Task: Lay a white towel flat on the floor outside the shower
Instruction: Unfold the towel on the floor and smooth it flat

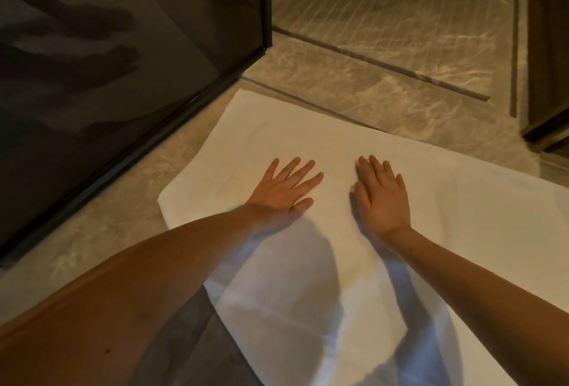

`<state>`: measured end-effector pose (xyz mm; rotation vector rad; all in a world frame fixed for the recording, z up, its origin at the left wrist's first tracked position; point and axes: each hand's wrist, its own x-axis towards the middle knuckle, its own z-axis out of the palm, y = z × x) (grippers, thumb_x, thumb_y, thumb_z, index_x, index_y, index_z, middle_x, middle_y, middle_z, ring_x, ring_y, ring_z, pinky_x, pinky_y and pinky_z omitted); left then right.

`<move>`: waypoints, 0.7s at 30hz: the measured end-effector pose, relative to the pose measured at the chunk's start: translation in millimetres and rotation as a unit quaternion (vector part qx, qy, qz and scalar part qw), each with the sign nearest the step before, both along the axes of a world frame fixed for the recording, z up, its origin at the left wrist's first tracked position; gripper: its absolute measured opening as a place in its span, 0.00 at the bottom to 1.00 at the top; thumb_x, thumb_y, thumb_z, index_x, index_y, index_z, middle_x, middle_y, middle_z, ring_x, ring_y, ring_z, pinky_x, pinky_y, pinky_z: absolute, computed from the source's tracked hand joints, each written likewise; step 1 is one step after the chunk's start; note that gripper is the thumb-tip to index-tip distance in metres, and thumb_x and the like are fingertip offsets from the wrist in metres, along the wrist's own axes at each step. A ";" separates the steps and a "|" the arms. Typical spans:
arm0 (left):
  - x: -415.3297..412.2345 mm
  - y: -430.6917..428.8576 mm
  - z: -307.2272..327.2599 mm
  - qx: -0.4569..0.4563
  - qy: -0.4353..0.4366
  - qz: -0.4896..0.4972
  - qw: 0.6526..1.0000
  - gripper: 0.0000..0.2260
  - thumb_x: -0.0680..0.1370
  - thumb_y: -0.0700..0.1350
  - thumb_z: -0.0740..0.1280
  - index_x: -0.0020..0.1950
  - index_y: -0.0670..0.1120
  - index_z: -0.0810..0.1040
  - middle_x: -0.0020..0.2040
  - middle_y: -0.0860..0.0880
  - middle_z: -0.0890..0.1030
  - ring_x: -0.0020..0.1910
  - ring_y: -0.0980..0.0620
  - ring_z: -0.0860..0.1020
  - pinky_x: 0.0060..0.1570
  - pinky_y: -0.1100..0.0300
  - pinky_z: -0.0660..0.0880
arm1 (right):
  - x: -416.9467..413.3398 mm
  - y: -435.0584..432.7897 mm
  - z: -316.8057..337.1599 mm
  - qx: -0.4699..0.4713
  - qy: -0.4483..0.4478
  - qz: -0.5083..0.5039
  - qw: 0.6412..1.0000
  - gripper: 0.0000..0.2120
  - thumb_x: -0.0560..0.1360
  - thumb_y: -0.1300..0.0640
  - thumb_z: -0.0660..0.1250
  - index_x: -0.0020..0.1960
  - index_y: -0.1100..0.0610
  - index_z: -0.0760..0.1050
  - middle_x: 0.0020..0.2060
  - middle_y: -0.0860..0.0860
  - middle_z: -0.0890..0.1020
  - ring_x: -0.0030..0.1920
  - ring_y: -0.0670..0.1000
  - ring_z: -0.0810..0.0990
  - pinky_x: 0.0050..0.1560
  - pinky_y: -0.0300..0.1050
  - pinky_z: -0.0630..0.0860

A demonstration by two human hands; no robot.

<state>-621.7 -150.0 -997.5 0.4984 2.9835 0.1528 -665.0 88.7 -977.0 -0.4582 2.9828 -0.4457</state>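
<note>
Flat hands point(332, 194) on smooth white towel point(446, 231)

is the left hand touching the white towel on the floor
Touching. The head view shows the left hand lying palm down with fingers spread on the flat white cloth towel, with no gap under it, like the right hand.

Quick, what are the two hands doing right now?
Left hand: open, palm flat on the white cloth towel, holding nothing.
Right hand: open, flat on it too.
</note>
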 end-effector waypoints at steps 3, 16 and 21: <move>-4.7 -2.6 0.9 0.001 -0.002 -0.016 1.000 0.25 0.83 0.58 0.47 0.80 0.59 0.47 0.81 0.55 0.44 0.79 0.50 0.42 0.75 0.44 0.40 | 7.7 3.5 -14.8 0.030 -0.016 -0.003 0.999 0.26 0.83 0.47 0.45 0.80 0.47 0.50 0.80 0.49 0.53 0.79 0.54 0.47 0.78 0.55 0.46; 18.5 -28.5 24.5 0.089 0.068 0.026 0.993 0.24 0.82 0.48 0.53 0.79 0.51 0.57 0.79 0.51 0.59 0.78 0.50 0.55 0.77 0.50 0.46 | 3.0 -1.0 -6.9 0.048 -0.013 -0.022 0.999 0.30 0.79 0.45 0.40 0.81 0.49 0.49 0.80 0.51 0.53 0.79 0.55 0.47 0.78 0.57 0.46; 57.9 -108.7 44.7 0.169 0.110 0.268 0.942 0.23 0.80 0.45 0.58 0.75 0.42 0.65 0.73 0.42 0.69 0.71 0.42 0.66 0.73 0.49 0.60 | 24.2 -66.0 12.2 -0.010 0.010 0.116 0.993 0.29 0.81 0.46 0.46 0.80 0.54 0.54 0.79 0.53 0.57 0.79 0.57 0.52 0.76 0.56 0.49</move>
